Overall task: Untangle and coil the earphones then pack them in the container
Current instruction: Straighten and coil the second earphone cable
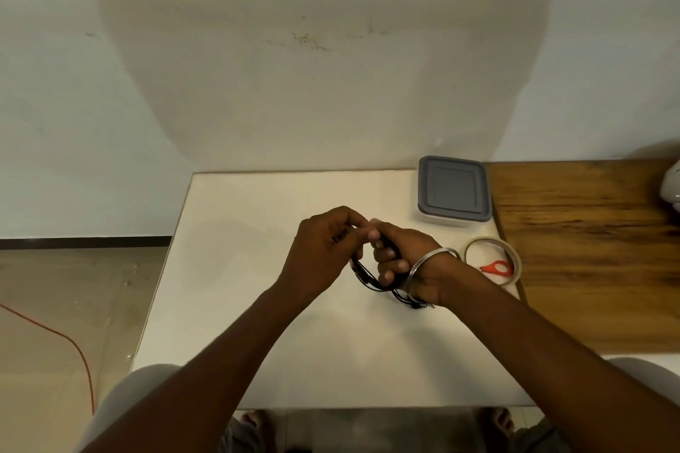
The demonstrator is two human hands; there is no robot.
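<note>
Black earphones (368,278) hang in looped strands between my two hands, above the middle of the white table (235,268). My right hand (404,261) has its fingers curled round the loops; a metal bangle sits on that wrist. My left hand (325,250) pinches a strand of the cable near the right hand's fingertips. The cable's loose end trails under my right wrist onto the table. The container (454,195), clear with a grey lid on, stands at the table's far right corner.
A roll of clear tape (493,261) with a red tab lies right of my right wrist. A wooden surface (588,250) adjoins the table on the right. A wall rises behind. An orange cord (73,342) runs over the floor at left.
</note>
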